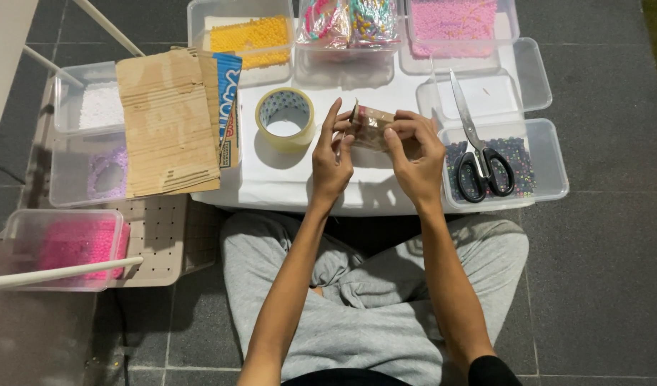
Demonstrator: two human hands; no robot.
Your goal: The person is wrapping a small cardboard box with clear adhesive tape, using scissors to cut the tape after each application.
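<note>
Small clear packet (pixel 370 127), brownish with something pale inside, sits pinched between both hands above the white bench (pixel 300 187). Left hand (pixel 332 154) grips its near edge with thumb and fingertips, index finger raised along the packet's side. Right hand (pixel 416 151) closes around the other end, fingers curled over the top and thumb pressing from below, so each hand holds the same packet.

Just left of the left hand stands a roll of clear tape (pixel 285 118), flat on the bench. Farther left lies a piece of torn cardboard (pixel 168 121), overlapping clear tubs of white beads (pixel 100 106) and a purple beaded ring (pixel 108 173). Right of the right hand, black-handled scissors (pixel 478 143) rest across a tub of dark beads (pixel 521 166) and an empty lid (pixel 486 96). Beyond the hands, at the far side of the bench, are tubs of yellow beads (pixel 251 37), mixed coloured pieces (pixel 348 23) and pink beads (pixel 453 20). Well to the left and nearer the person, a tub of bright pink beads (pixel 75 246) sits on the floor. Grey trousers (pixel 371 314) show below the forearms, legs crossed.
</note>
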